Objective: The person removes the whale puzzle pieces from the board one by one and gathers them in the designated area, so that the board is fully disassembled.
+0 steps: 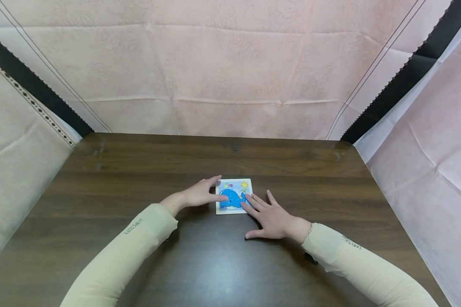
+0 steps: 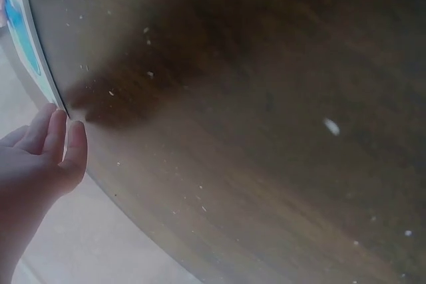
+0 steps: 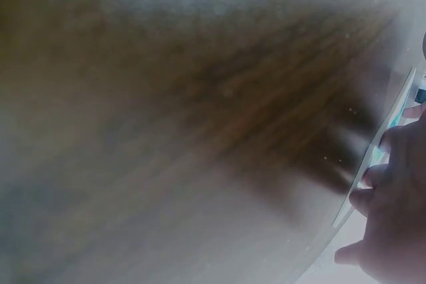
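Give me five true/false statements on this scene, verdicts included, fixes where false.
1. The whale picture card lies on the wooden table. True.
2. The right hand is clenched in a fist. False: its fingers are spread.
3. The left hand has its thumb over the card. True.
4. In the head view, the printed sun is at lower left. False: upper right.
5. Both sleeves are pale. True.
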Demonstrator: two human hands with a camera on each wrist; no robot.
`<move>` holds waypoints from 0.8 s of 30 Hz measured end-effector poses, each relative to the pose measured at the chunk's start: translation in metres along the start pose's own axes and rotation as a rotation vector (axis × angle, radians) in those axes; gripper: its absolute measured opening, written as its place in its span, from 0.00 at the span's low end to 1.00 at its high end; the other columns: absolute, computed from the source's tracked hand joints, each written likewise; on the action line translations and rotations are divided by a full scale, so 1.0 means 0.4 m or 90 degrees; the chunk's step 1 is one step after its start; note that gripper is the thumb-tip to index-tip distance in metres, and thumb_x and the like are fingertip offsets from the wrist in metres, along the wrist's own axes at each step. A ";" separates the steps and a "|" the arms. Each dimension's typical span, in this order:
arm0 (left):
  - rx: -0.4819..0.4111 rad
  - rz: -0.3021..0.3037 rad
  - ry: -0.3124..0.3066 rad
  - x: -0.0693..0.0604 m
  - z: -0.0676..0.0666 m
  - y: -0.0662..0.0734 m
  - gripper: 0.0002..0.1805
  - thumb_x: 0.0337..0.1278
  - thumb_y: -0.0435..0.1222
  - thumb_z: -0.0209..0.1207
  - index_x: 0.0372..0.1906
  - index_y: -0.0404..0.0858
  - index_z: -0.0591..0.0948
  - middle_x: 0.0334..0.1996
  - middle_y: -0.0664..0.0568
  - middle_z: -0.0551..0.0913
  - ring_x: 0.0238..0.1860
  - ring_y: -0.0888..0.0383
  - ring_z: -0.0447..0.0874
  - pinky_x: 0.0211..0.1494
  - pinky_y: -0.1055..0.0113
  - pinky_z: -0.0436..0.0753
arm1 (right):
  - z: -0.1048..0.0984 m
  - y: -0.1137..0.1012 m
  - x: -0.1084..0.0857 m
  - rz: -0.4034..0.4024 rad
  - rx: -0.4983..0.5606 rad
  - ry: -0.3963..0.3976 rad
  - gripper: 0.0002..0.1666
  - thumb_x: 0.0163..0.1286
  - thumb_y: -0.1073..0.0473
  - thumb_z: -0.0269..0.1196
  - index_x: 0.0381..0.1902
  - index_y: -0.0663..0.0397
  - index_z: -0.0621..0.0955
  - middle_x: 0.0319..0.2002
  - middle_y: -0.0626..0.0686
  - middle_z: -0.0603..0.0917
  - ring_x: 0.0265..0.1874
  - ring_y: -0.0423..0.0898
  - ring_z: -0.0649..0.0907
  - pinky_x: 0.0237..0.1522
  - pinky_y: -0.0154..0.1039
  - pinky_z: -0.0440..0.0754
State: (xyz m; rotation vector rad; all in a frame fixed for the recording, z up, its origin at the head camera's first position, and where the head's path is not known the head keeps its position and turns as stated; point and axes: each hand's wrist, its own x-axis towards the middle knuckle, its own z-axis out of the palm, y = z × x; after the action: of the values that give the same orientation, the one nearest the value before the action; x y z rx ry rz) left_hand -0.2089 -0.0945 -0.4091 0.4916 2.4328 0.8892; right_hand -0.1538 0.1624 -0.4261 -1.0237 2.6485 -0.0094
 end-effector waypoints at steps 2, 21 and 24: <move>-0.007 0.001 0.000 0.003 0.000 -0.001 0.50 0.53 0.60 0.55 0.73 0.40 0.49 0.70 0.45 0.61 0.73 0.45 0.51 0.72 0.41 0.53 | 0.001 0.000 0.000 0.001 -0.003 -0.002 0.53 0.59 0.23 0.48 0.74 0.45 0.52 0.75 0.53 0.47 0.74 0.51 0.49 0.69 0.66 0.39; -0.101 -0.011 -0.004 0.017 -0.011 0.006 0.43 0.59 0.55 0.52 0.72 0.39 0.51 0.70 0.42 0.60 0.68 0.44 0.60 0.69 0.46 0.63 | -0.002 0.001 0.002 -0.003 0.009 -0.007 0.54 0.58 0.23 0.48 0.73 0.45 0.53 0.75 0.54 0.47 0.74 0.52 0.49 0.69 0.67 0.38; -0.123 -0.023 -0.004 0.017 -0.014 0.004 0.42 0.60 0.56 0.51 0.72 0.41 0.52 0.70 0.43 0.60 0.69 0.45 0.59 0.70 0.46 0.62 | -0.001 0.003 0.002 -0.003 0.007 -0.006 0.54 0.58 0.23 0.48 0.74 0.44 0.52 0.75 0.53 0.47 0.74 0.52 0.49 0.69 0.67 0.39</move>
State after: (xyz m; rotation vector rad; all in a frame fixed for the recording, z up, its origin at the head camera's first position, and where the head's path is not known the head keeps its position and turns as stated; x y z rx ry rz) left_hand -0.2174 -0.0928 -0.4065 0.3766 2.3118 1.0920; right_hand -0.1552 0.1626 -0.4261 -1.0234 2.6345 -0.0193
